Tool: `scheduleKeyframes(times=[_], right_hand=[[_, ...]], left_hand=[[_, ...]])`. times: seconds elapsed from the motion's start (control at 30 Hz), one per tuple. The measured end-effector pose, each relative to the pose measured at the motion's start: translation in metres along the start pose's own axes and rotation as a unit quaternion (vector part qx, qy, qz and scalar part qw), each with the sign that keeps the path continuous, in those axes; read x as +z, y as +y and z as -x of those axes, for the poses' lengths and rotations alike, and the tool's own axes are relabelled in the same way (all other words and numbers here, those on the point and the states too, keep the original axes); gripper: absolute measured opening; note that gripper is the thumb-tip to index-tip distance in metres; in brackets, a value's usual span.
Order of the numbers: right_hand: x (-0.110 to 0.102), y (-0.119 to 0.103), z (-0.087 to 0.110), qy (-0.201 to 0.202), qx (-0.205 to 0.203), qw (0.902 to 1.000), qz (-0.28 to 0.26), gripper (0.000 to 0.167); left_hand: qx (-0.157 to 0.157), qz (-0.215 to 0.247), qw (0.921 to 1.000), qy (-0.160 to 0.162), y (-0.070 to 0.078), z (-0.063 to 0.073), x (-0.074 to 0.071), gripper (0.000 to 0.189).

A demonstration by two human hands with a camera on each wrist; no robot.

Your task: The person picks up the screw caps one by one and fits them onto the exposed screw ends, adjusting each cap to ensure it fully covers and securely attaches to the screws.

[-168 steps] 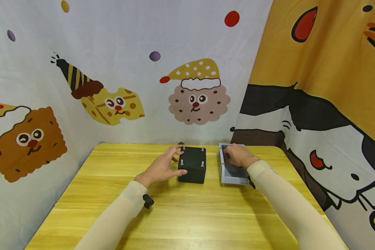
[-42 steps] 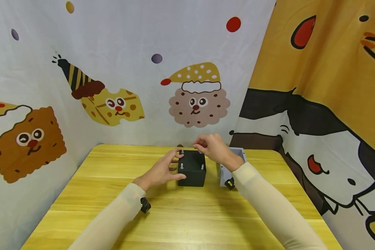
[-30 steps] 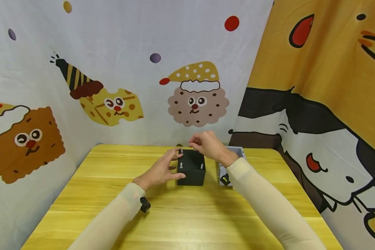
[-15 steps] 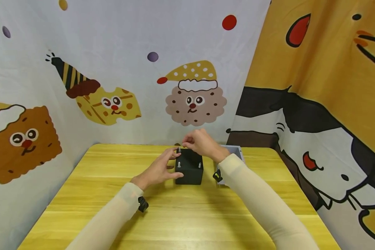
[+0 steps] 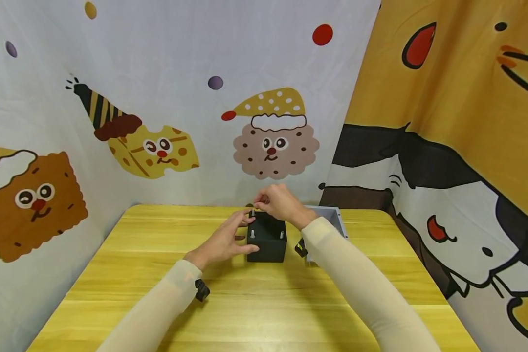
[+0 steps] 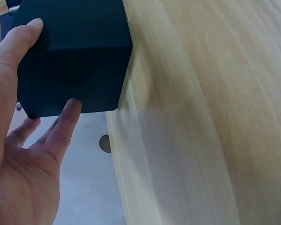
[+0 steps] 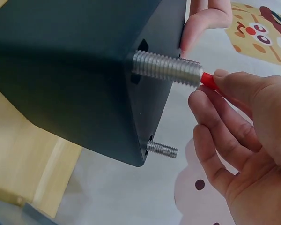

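I observe the left hand (image 5: 222, 242) clamped round a black box-shaped block (image 5: 267, 249) on the yellow wooden table (image 5: 246, 313), presumably steadying it while the right hand (image 5: 279, 201) pinches a small red piece (image 7: 209, 81) near silver threaded metal studs (image 5: 253, 234); count: one block, one piece, at least three studs, one grey open-topped tray (image 5: 342, 226).

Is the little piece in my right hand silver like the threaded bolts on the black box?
No, the right wrist view shows the right hand pinching a red piece near a silver bolt.
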State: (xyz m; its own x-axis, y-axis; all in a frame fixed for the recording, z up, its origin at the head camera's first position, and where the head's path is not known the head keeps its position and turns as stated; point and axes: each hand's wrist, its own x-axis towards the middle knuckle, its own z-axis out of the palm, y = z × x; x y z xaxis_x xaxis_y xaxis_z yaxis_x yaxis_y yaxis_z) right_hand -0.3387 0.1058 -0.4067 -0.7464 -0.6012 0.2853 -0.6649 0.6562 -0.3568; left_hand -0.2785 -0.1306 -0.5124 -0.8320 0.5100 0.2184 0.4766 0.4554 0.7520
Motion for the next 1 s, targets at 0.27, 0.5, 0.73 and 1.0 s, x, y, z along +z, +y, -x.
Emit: scheduleKeyframes(times=[0.27, 0.5, 0.73, 1.0], right_hand=[[0.005, -0.002, -0.005, -0.005, 0.000, 1.0000, 0.001, 0.007], [0.009, -0.003, -0.007, -0.017, -0.004, 0.9998, -0.003, 0.008], [0.011, -0.005, -0.007, -0.024, -0.001, 0.9997, -0.010, 0.008], [0.014, -0.005, -0.005, -0.043, 0.017, 0.9988, -0.014, 0.008]], left_hand=[[-0.001, 0.000, 1.0000, -0.001, 0.001, 0.001, -0.001, 0.071], [0.003, 0.001, 1.0000, 0.000, -0.001, 0.001, 0.000, 0.072], [0.002, 0.007, 1.0000, -0.001, -0.002, 0.002, 0.000, 0.078], [0.001, 0.013, 0.9999, 0.000, -0.001, 0.001, -0.001, 0.092]])
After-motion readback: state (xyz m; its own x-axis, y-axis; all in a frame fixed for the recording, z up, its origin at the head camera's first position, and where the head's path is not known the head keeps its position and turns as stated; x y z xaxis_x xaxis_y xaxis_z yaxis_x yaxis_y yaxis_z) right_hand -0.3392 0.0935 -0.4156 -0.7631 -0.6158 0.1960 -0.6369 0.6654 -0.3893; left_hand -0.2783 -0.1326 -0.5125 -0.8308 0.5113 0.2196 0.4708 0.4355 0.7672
